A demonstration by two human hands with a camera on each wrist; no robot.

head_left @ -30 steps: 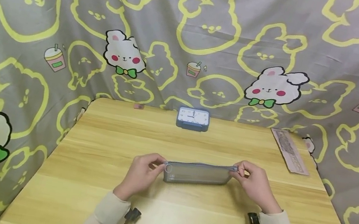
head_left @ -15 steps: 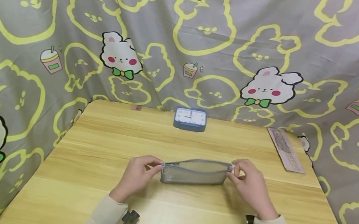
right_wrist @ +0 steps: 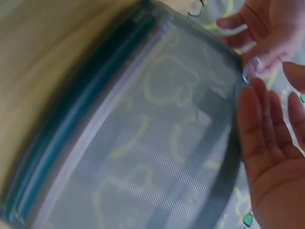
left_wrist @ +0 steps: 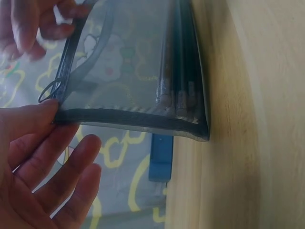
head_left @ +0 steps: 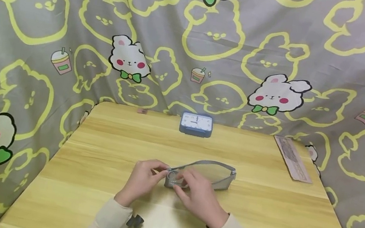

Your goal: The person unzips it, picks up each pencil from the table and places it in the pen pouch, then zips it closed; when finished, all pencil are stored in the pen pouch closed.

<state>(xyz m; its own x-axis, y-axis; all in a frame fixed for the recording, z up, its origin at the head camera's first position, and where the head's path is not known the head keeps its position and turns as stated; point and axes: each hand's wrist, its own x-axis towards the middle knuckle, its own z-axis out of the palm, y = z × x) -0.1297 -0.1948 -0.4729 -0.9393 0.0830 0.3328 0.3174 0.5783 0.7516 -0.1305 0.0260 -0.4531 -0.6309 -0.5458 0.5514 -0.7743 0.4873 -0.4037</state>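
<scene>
A see-through grey mesh pencil case (head_left: 225, 184) stands on the wooden table with its zipped top gaping. My left hand (head_left: 143, 180) pinches the top corner at its left end, beside the zip's ring (left_wrist: 49, 90). In the left wrist view, several pencils (left_wrist: 181, 71) lie along the bottom, seen through the mesh. My right hand (head_left: 202, 197) is in front of the case near that same left end, fingers loosely extended and holding nothing. The right wrist view shows its fingertips (right_wrist: 250, 102) right at the case's top edge.
A blue clock (head_left: 196, 124) stands at the table's back edge. To the right lies a long, flat pinkish printed packet (head_left: 292, 158), and a small pink piece (head_left: 142, 111) is at the back left. Patterned grey curtain (head_left: 230, 49) surrounds the table (head_left: 110, 129).
The case's top has spread from nearly closed to wide. My right hand has let go of the right end and moved left toward my left hand, which keeps its grip.
</scene>
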